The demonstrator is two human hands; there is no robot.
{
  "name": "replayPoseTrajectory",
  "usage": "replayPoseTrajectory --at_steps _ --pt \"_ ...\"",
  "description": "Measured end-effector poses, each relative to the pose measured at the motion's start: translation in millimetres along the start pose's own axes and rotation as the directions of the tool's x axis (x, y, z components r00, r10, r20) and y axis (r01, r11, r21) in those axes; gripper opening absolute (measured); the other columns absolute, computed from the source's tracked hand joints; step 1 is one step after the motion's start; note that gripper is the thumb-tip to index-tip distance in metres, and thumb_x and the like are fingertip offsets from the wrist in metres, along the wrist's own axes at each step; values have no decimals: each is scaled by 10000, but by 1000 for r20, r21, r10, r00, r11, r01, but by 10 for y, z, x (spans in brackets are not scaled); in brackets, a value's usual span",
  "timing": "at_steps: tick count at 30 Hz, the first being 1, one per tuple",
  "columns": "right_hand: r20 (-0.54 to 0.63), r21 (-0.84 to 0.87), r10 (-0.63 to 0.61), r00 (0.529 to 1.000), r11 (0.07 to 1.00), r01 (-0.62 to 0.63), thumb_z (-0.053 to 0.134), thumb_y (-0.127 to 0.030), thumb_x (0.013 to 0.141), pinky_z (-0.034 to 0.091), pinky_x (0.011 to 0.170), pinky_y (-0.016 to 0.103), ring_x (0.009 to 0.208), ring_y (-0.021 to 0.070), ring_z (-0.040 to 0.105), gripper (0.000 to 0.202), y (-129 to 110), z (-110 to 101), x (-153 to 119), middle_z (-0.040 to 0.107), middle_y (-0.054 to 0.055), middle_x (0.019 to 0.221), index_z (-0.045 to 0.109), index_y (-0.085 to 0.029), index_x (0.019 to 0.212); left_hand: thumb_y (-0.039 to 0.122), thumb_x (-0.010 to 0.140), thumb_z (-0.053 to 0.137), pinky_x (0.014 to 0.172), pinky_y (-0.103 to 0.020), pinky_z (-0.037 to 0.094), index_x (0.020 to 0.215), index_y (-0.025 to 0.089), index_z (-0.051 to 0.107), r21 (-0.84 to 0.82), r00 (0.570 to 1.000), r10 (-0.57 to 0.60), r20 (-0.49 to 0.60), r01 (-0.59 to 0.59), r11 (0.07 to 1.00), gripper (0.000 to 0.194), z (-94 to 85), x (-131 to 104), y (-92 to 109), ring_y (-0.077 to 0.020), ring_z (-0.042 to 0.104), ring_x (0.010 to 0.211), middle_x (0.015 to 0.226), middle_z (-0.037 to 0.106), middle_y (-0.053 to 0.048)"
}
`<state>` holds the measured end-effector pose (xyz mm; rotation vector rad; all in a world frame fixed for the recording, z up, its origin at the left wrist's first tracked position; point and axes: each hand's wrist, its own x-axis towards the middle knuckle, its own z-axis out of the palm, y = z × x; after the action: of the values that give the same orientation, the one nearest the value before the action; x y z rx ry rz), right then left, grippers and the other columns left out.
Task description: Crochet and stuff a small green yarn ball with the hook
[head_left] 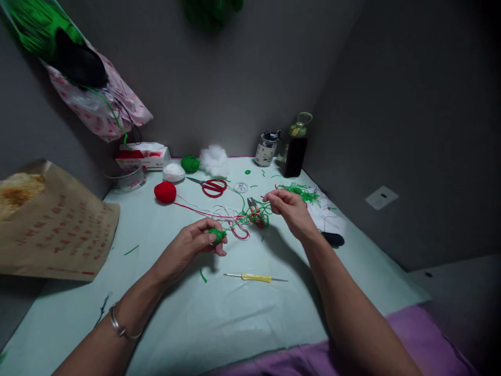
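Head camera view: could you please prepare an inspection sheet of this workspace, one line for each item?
Surface: pale tablecloth, faintly creased, with scattered green yarn snippets.
Job's things: green crocheted piece in the left hand; yellow-handled crochet hook lying on the cloth.
Clutter: yarn tangle at the snips; red-handled scissors near the red yarn ball.
Hands: left hand holds the green crocheted piece; right hand is pinched, what it grips too fine to tell.
Cables: none identifiable.
Surroundings: grey wall; wall plate at the right; brown paper bag at the left.
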<state>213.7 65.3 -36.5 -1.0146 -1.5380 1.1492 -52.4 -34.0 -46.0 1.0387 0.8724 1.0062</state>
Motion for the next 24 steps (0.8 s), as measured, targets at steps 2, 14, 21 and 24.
replayPoseTrajectory --at_steps 2,14,21,24 --pt "-13 -39 6 1000 999 -6 720 -476 836 344 574 266 581 113 417 292 -30 -2 -17 563 -26 665 749 -196 913 310 902 686 755 -302 536 930 194 671 -9 1000 -2 7 2 1000 120 3 2 -4 -155 683 724 874 705 -19" --pt "752 -528 215 624 762 374 781 -78 698 270 587 308 574 108 415 177 -231 498 -644 644 15 728 667 -199 638 340 920 723 713 -236 578 981 151 696 -223 988 46 -147 -78 972 200 -5 32 -7 -105 655 687 912 710 -28" --pt "722 -252 223 655 966 -52 583 -188 912 388 527 231 534 88 528 117 -321 378 -473 635 -20 668 637 -201 809 356 869 779 667 -213 562 902 130 698 -270 985 68 -161 -111 956 242 72 24 24 -102 637 654 836 700 -28" --pt "548 133 160 821 953 -274 709 -304 892 407 463 190 509 69 550 135 -358 314 -411 691 -15 742 677 -205 978 332 866 784 666 -207 558 927 141 694 -285 984 81 -158 -124 951 219 104 14 21 -91 623 631 830 698 -21"
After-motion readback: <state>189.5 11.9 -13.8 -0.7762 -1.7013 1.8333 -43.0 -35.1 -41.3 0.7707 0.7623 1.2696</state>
